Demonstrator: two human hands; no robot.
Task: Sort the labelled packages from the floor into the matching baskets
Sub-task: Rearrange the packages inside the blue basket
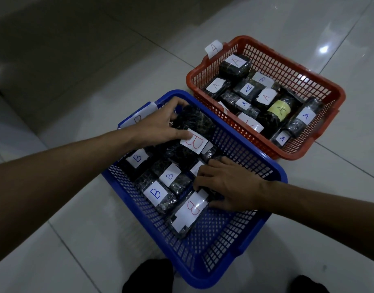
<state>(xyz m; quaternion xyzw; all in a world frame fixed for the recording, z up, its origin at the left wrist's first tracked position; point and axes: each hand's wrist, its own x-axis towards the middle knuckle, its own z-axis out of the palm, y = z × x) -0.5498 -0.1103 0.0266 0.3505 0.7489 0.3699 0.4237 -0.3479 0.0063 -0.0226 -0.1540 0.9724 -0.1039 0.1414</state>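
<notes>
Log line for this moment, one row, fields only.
left hand: grips B package | right hand: on B packages | blue basket: B packages | red basket: A packages

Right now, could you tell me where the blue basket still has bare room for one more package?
The blue basket is bare along its near end, between the red-lettered B package and the near rim. Its far half is crowded: packages lie packed together under the left hand and right hand.

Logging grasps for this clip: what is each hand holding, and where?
Left hand grips the far end of the red-B package. Right hand rests on packages in the blue basket; grasp unclear.
</notes>
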